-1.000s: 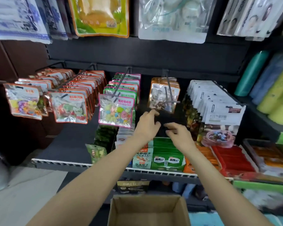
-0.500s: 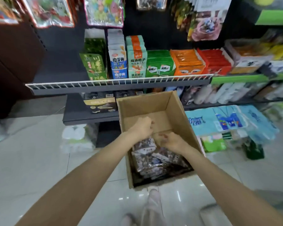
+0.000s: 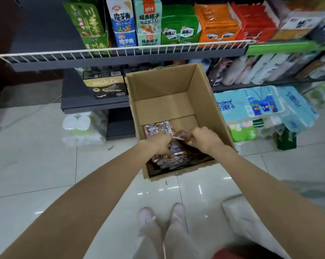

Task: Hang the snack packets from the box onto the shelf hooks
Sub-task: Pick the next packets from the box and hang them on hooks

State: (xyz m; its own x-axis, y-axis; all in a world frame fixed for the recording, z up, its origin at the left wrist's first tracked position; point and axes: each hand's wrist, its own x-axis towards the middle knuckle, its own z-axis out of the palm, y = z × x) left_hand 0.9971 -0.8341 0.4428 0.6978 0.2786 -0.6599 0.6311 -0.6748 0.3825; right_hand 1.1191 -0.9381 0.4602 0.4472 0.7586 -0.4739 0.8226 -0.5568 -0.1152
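An open cardboard box point(image 3: 208, 101) stands on the tiled floor below me. Several clear snack packets point(image 3: 159, 128) with cartoon prints lie stacked at its near end. My left hand point(image 3: 160, 143) reaches into the box, its fingers curled down into the stack of packets. My right hand point(image 3: 204, 137) is beside it and pinches the brown top edge of one snack packet point(image 3: 181, 136), which is raised a little off the stack. The shelf hooks are out of view.
A wire-fronted shelf point(image 3: 120, 53) with upright snack boxes runs across the top. Below it sit a dark DALICCA box point(image 3: 105, 86) and rolls of tissue. Blue tissue packs point(image 3: 260, 103) lie right of the box. My feet point(image 3: 161, 214) stand on the tiles just behind it.
My view dropped from the hook display to the box on the floor. Both hands left the hanging packets, went down into the box, and took hold of packets there.
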